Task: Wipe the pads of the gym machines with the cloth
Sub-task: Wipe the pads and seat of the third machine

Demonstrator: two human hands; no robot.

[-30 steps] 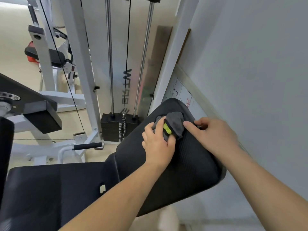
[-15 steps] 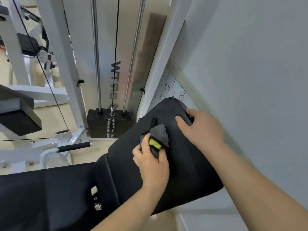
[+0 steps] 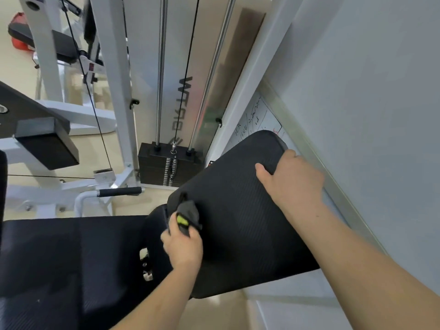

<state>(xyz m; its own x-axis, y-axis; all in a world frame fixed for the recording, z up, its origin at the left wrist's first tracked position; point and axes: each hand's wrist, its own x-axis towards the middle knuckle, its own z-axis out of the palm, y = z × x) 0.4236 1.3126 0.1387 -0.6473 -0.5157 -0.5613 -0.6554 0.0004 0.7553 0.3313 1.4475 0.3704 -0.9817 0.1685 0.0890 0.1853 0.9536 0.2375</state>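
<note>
My left hand (image 3: 183,248) bare, my right hand (image 3: 292,184) bare, left forearm (image 3: 152,301) and right forearm (image 3: 357,253) uncovered down to the lower edge.

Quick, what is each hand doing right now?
Left hand: closed, fingers gripping the grey cloth on the back pad.
Right hand: closed, gripping the back pad's top edge.

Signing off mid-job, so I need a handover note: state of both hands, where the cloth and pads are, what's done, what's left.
Left hand grips the grey cloth, pressed on the lower left of the back pad.
Right hand grips that pad's top right edge, steadying it.
Done: the cloth has swept down from the pad's top.
Left: the rest of the back pad, then the seat pad.
</note>
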